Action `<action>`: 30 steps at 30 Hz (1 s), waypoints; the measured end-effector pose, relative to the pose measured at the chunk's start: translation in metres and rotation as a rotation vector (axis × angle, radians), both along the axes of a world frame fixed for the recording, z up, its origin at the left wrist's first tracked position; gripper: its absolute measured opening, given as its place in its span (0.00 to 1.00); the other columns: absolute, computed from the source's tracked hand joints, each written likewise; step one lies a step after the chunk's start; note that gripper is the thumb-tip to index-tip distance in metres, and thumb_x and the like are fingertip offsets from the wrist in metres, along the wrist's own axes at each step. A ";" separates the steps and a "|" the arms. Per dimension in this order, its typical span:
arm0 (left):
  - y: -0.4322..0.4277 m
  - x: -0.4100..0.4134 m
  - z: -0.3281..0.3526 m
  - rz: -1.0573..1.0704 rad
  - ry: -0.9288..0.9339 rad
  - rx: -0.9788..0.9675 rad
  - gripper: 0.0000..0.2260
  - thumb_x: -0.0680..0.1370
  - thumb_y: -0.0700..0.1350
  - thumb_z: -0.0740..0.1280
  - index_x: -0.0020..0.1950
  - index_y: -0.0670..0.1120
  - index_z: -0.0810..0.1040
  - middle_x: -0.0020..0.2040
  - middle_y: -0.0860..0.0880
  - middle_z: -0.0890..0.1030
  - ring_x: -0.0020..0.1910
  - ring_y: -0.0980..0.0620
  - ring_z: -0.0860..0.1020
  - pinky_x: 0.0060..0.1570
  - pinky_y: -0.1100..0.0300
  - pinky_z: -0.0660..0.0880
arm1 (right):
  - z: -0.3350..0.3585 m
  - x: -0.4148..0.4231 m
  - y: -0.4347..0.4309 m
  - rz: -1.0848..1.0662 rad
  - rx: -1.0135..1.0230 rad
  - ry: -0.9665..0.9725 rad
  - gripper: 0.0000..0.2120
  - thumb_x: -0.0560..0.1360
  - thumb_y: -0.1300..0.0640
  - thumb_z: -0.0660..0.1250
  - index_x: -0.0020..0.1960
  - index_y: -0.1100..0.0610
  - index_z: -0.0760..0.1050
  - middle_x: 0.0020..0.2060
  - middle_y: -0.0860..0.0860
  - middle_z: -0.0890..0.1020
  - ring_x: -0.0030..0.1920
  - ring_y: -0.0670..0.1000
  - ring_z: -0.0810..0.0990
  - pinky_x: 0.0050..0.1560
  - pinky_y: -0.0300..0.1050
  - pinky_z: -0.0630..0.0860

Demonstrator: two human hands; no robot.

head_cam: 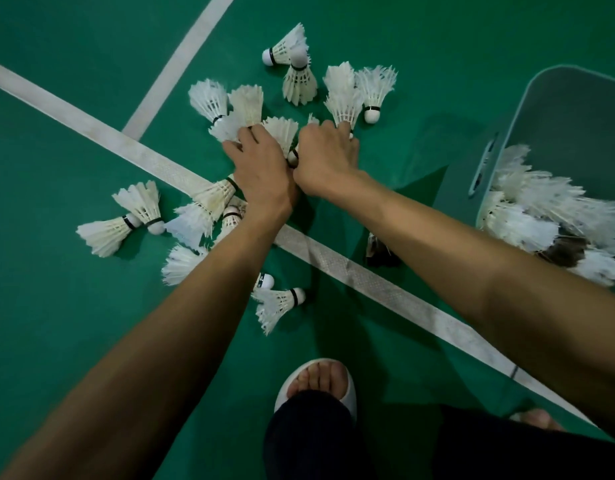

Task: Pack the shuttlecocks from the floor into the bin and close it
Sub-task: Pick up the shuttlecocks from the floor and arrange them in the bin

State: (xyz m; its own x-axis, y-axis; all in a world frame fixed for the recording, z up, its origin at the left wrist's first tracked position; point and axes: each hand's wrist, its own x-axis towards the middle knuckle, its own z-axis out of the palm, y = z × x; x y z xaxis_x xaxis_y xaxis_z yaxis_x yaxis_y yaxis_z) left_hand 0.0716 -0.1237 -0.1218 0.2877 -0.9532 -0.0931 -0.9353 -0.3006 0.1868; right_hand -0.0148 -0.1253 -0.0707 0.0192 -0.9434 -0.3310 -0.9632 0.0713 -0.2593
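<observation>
My left hand (261, 168) is down at the green floor (57, 306), fingers curled round a cluster of shuttlecocks (245, 109). My right hand (325, 157), touching the left, pinches the base of a single shuttlecock (342, 95). More lie scattered around both hands. The bin (576, 109) stands to my right, holding a heap of them.

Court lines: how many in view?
2. The long line runs diagonally from the left edge to the lower right; the short line drops from the top edge and joins it.
</observation>
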 end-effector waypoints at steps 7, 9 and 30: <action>0.027 -0.012 0.002 -0.054 0.284 -0.011 0.37 0.76 0.49 0.69 0.79 0.43 0.52 0.58 0.39 0.77 0.53 0.37 0.77 0.41 0.47 0.69 | 0.028 -0.019 0.013 -0.052 -0.067 -0.139 0.06 0.77 0.60 0.67 0.54 0.57 0.79 0.52 0.56 0.84 0.55 0.60 0.82 0.58 0.58 0.78; 0.033 -0.016 0.007 -0.103 0.315 0.049 0.48 0.75 0.52 0.72 0.83 0.54 0.40 0.57 0.39 0.75 0.46 0.39 0.77 0.42 0.47 0.73 | 0.036 -0.024 0.020 -0.051 -0.086 -0.084 0.05 0.76 0.61 0.69 0.51 0.55 0.77 0.48 0.55 0.83 0.53 0.59 0.82 0.60 0.58 0.76; 0.054 -0.156 0.166 -0.147 0.877 -0.358 0.08 0.64 0.53 0.74 0.34 0.49 0.82 0.28 0.53 0.82 0.25 0.51 0.82 0.26 0.50 0.80 | 0.149 -0.264 0.089 -1.162 -0.296 -1.096 0.19 0.68 0.67 0.78 0.56 0.64 0.78 0.48 0.58 0.87 0.42 0.51 0.87 0.37 0.42 0.84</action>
State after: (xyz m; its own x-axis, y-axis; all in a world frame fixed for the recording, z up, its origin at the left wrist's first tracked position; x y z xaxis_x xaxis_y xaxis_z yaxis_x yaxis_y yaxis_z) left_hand -0.0843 -0.0700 0.0447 0.1293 -0.9879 0.0852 -0.4430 0.0193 0.8963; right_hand -0.2786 -0.0367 0.0787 -0.6188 -0.6416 -0.4533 0.2170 0.4150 -0.8836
